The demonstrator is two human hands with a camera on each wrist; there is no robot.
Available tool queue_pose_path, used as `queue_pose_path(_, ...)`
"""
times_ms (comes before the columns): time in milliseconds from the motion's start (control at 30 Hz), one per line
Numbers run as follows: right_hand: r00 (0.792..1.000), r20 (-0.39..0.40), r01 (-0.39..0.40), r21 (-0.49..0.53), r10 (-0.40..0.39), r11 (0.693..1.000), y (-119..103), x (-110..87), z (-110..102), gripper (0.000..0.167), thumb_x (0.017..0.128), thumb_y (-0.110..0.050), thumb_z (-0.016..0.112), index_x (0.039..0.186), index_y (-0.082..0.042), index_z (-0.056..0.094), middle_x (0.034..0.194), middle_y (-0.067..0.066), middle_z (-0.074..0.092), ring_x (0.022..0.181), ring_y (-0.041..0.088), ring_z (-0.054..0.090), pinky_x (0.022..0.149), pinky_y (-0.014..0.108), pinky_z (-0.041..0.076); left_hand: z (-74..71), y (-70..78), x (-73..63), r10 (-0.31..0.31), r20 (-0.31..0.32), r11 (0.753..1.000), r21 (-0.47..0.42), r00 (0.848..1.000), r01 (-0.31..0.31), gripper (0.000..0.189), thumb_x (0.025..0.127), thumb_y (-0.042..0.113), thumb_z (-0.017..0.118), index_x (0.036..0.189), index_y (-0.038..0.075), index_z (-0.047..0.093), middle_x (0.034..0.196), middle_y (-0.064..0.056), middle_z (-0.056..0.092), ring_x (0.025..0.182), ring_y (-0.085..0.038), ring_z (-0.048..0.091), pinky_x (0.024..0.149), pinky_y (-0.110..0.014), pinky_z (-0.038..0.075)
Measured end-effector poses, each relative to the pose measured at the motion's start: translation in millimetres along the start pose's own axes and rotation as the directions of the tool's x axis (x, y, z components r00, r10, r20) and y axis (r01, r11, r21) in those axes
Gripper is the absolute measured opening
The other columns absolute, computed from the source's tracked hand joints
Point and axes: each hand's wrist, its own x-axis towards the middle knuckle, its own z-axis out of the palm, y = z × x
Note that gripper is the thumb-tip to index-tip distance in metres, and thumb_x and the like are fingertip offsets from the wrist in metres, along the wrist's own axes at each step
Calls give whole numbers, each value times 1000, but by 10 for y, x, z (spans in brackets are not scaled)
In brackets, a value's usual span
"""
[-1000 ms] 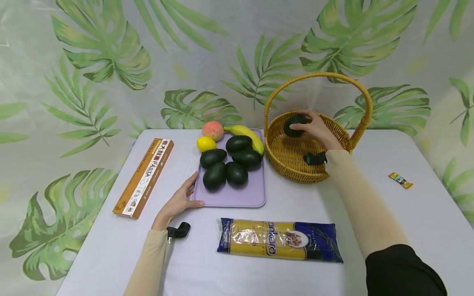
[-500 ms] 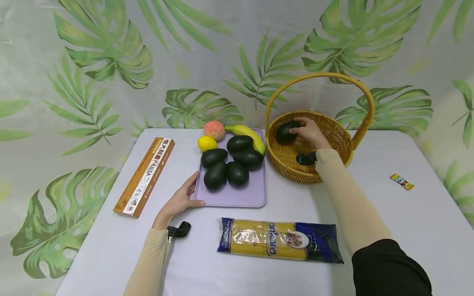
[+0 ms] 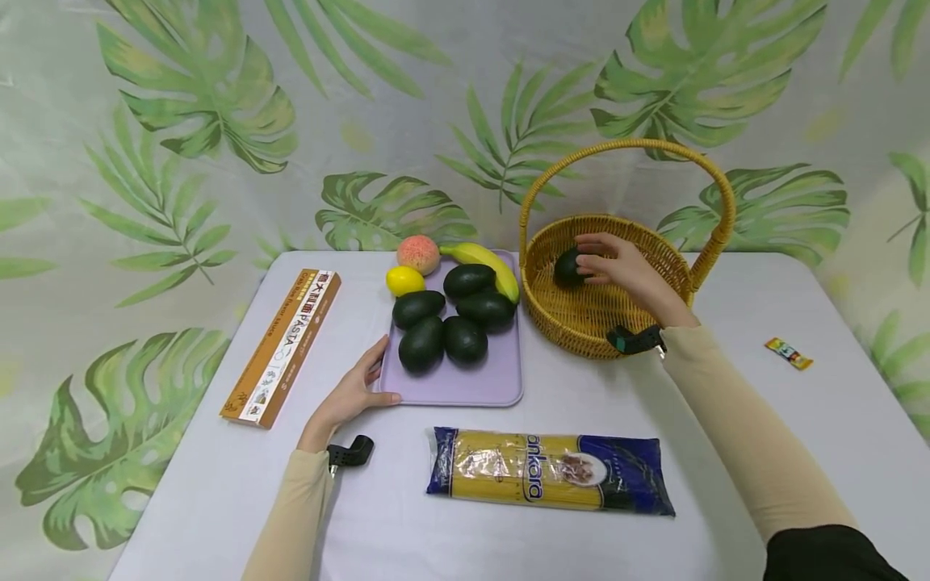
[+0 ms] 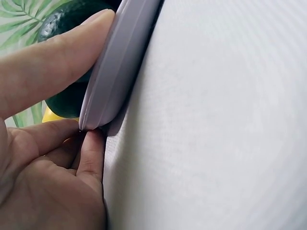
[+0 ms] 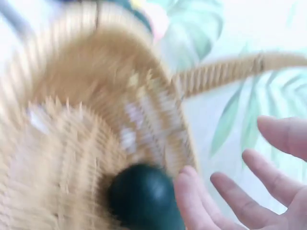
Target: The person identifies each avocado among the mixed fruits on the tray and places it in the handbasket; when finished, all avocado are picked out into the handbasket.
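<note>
In the head view, my left hand [image 3: 350,401] grips the near left corner of a lilac tray [image 3: 465,389]. Its thumb [image 4: 72,57] lies on the rim in the left wrist view, the other fingers against the side. Several dark green avocados [image 3: 421,345] lie on this tray, with a yellow banana [image 3: 501,270] behind them. My right hand [image 3: 628,273] is over a wicker basket [image 3: 581,319], its fingers spread and holding nothing. One avocado [image 5: 146,196] sits inside the basket by its wall, just beside the fingertips.
A lemon [image 3: 404,281] and a peach [image 3: 417,255] are at the tray's back left corner. Left of it lies a long pasta box [image 3: 283,347]; a spaghetti bag [image 3: 548,470] lies in front. A small colourful packet [image 3: 788,353] is at far right. The basket's tall handle [image 3: 625,147] arches upward.
My right hand has lowered the avocado into the basket, let it go and drawn back to the right with its fingers opened. The left hand has stayed at the tray corner.
</note>
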Motion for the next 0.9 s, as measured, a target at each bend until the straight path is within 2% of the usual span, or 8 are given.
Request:
queue_pose_path(167,996,65,60,86,-65,994,-80,-129,179,56,98,-26,55,146,-6,35,145,16,38,121,34,49,102,50,42,-2,28,2,-14,5,1000,-8,1000,14,100,77,-5,75,153,3,9,158,-19,4,141,-40,15,116,-45,18)
queue_pose_path(333,976,162,134,89,-147,987,-142,-196,432,54,98,-24,55,145,-5,36,144,18,39,117,35,53,98,49,46,8,193,-43,-25,15,999,-19,1000,26,98,77,-8,73,152,-2,10,157,-23,4,139,-44,15,115,-48,18)
queue_pose_path(433,953,246,163,78,-178,983,-159,-206,593,53,98,-21,55,145,-5,37,144,20,38,114,36,55,96,50,48,15,289,-75,-29,18,999,-14,999,29,96,78,-7,73,151,-4,10,157,-23,5,139,-44,16,115,-47,19)
queue_pose_path(667,881,433,216,-18,-187,976,-105,-123,892,56,96,-21,58,146,-9,36,147,18,35,119,38,49,92,49,51,17,291,-81,-22,17,1000,-14,1000,23,96,78,-7,73,151,-4,10,157,-23,4,139,-44,15,115,-47,18)
queue_pose_path(833,837,532,211,-99,-128,973,-65,-18,1035,61,95,-27,60,149,-19,32,151,9,29,111,38,55,92,50,49,9,129,-30,-23,10,1000,-10,1000,23,98,78,-6,74,152,-1,9,157,-21,3,139,-45,15,115,-48,18)
queue_pose_path(900,824,554,236,-139,-122,962,-52,34,1100,64,94,-27,61,150,-19,31,152,8,26,116,35,51,94,48,48,2,47,-2,-25,5,1000,-7,1000,25,100,78,-5,75,153,2,9,158,-20,3,139,-43,15,115,-47,18)
